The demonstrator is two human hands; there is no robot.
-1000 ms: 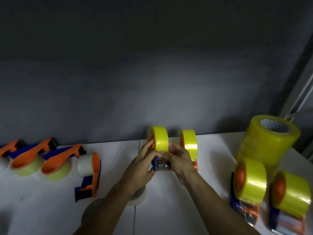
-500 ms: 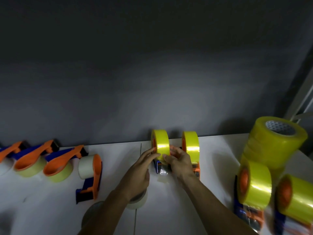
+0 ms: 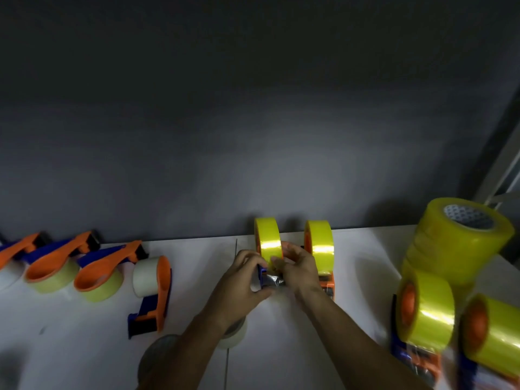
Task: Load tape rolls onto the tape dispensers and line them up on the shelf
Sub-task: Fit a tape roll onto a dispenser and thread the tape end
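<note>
The task looks roughly half done: both hands, left hand (image 3: 244,280) and right hand (image 3: 298,270), grip a yellow-roll dispenser (image 3: 267,249) standing between them at the shelf (image 3: 363,266) back, another loaded dispenser (image 3: 320,249) just right, while pale-roll dispensers (image 3: 98,274) lie unaligned far left.

Both hands hide the middle dispenser's (image 3: 267,280) front; the rightmost dispenser (image 3: 495,333) is blurred and edge-cropped.

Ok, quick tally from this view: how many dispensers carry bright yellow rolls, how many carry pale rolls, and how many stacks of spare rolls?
Dispensers with bright yellow rolls: 4
Dispensers with pale rolls: 4 in view
Stacks of spare yellow rolls: 1
Total: 9
</note>
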